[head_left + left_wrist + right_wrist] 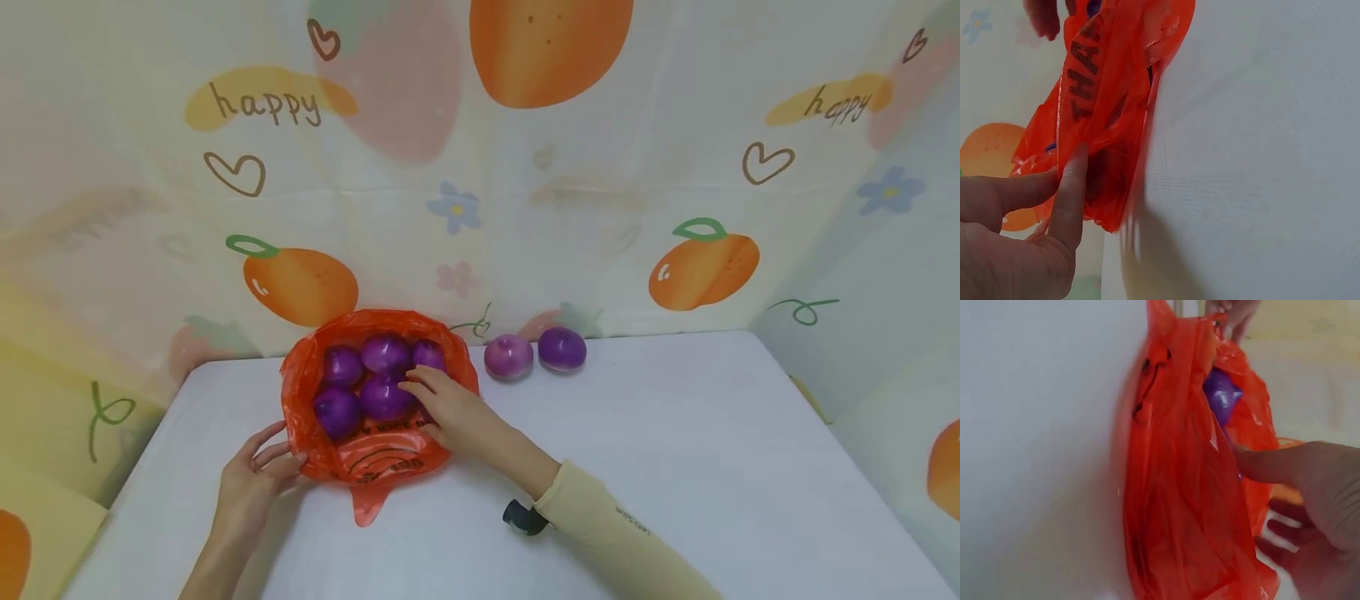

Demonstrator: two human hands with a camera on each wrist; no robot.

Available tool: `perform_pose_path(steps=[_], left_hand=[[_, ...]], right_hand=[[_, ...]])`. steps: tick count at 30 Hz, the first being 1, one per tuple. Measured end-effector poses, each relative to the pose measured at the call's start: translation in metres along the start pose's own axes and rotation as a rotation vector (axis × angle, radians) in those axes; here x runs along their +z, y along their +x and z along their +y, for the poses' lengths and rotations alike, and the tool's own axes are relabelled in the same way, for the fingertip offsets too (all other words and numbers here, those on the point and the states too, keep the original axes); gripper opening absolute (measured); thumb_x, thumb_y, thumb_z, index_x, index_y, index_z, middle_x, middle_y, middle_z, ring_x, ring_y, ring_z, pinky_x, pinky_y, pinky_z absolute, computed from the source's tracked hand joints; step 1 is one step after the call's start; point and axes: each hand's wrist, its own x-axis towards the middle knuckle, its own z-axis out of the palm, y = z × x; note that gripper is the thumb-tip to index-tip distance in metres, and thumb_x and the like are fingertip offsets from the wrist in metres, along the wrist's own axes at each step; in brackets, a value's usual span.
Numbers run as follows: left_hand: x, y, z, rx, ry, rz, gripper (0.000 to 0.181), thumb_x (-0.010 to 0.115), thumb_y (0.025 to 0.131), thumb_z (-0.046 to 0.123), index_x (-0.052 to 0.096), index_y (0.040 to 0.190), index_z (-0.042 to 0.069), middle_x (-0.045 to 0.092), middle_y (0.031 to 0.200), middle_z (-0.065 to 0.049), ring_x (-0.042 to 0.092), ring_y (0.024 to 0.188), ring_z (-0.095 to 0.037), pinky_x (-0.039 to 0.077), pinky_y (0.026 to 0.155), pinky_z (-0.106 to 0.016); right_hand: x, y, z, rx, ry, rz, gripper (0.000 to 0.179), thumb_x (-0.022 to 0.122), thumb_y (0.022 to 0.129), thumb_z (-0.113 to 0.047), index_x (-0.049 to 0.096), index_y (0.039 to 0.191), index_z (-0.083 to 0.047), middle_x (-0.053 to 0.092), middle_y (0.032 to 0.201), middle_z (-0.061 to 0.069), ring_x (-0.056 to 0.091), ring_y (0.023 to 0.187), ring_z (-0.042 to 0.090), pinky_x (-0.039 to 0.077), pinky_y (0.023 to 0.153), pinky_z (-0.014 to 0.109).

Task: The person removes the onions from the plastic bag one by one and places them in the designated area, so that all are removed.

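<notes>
A red plastic bag [390, 467] with dark printing lies wide open on the white table, holding several glossy purple onions [386, 396]. My left hand [251, 483] pinches the bag's near left edge between thumb and fingers; the left wrist view shows the index finger [1071, 200] against the film. Over the bag's right side reaches my right hand [457, 412], its fingers loosely bent above the onions. In the right wrist view its thumb [1272, 464] dips inside the rim by a purple onion [1221, 397], the other fingers apart. What lies under this hand is partly hidden.
Right of the bag, at the table's back edge, sit a paler purple onion [508, 357] and a darker onion [562, 349]. A printed cloth [570, 250] hangs right behind the table [675, 467]. Near the right cuff is a small black object [525, 517].
</notes>
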Motion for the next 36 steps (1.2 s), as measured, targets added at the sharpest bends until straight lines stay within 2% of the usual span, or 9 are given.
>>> perform_pose_path(steps=[3,12,17,24,28,36], left_hand=[[-0.001,-0.001,-0.001,-0.007,0.015,0.001,0.070,0.066,0.092,0.005,0.030,0.152,0.008,0.065,0.086,0.022,0.068,0.076,-0.004,0.058,0.072,-0.023],[-0.003,0.001,-0.003,-0.017,0.088,-0.005,0.073,0.066,0.093,0.007,0.027,0.154,0.009,0.068,0.098,0.015,0.068,0.080,-0.003,0.058,0.073,-0.024],[-0.002,0.002,-0.003,-0.023,0.082,-0.006,0.073,0.067,0.093,0.008,0.027,0.154,0.009,0.068,0.097,0.015,0.068,0.079,-0.003,0.058,0.073,-0.024],[-0.001,0.001,-0.004,-0.013,0.061,-0.014,0.073,0.066,0.092,0.004,0.027,0.153,0.008,0.067,0.095,0.017,0.068,0.079,-0.004,0.058,0.073,-0.024],[0.000,0.002,-0.005,-0.009,0.048,-0.016,0.074,0.067,0.092,0.005,0.027,0.154,0.008,0.067,0.098,0.015,0.068,0.080,-0.005,0.058,0.074,-0.025],[0.002,0.001,-0.004,0.000,0.016,-0.011,0.073,0.065,0.092,0.003,0.027,0.153,0.008,0.065,0.092,0.019,0.068,0.079,-0.005,0.058,0.074,-0.025]], right_hand=[[0.004,0.002,-0.002,0.060,-0.054,-0.041,0.066,0.077,0.085,-0.019,0.046,0.142,-0.002,0.043,0.145,0.016,0.036,0.140,0.029,0.032,0.115,0.036],[0.009,-0.001,0.001,0.259,-0.088,-0.080,0.074,0.077,0.085,-0.026,0.040,0.148,-0.007,0.040,0.149,0.014,0.034,0.141,0.031,0.035,0.113,0.044],[0.013,0.000,0.004,0.356,-0.054,-0.082,0.081,0.078,0.084,-0.029,0.036,0.150,-0.005,0.039,0.150,0.017,0.036,0.139,0.032,0.034,0.113,0.045],[0.022,0.000,0.009,0.491,0.024,-0.092,0.087,0.081,0.082,-0.027,0.034,0.149,0.000,0.040,0.148,0.021,0.041,0.135,0.032,0.043,0.107,0.043],[0.023,-0.001,0.013,0.481,0.042,-0.064,0.088,0.084,0.078,-0.027,0.037,0.148,0.000,0.045,0.144,0.019,0.045,0.132,0.031,0.043,0.106,0.043],[0.015,-0.003,0.008,0.372,0.040,-0.021,0.088,0.085,0.077,-0.028,0.039,0.148,-0.007,0.044,0.145,0.014,0.046,0.131,0.028,0.044,0.106,0.043]])
